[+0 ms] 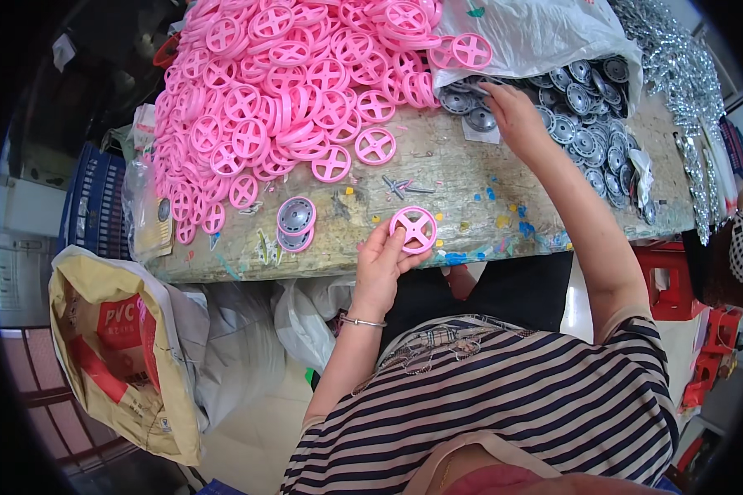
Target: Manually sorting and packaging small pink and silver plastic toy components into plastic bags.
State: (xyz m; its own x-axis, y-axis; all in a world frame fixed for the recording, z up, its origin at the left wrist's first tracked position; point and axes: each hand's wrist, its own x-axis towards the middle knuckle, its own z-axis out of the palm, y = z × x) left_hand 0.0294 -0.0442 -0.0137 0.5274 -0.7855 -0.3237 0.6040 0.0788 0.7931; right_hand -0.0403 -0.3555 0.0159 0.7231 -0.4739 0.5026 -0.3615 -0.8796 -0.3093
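Near the table's front edge, my left hand [379, 262] grips a pink spoked plastic wheel [414, 230] between thumb and fingers, its face turned up. My right hand [513, 117] reaches to the far side, fingertips closed on a grey disc like a hubcap [472, 86] at the edge of the grey pile [584, 147]. To the left of my left hand lie two pink wheels with grey discs set in them, the upper one [296, 216] overlapping the lower. A few small grey pins [404, 186] lie on the table between my hands.
A large heap of pink wheels [281, 91] covers the table's left and back. A white plastic sack [545, 37] lies over the grey discs. Silver tinsel strands [669, 58] hang at the right. An open paper sack [124, 346] stands left of me, and a red stool [667, 280] at right.
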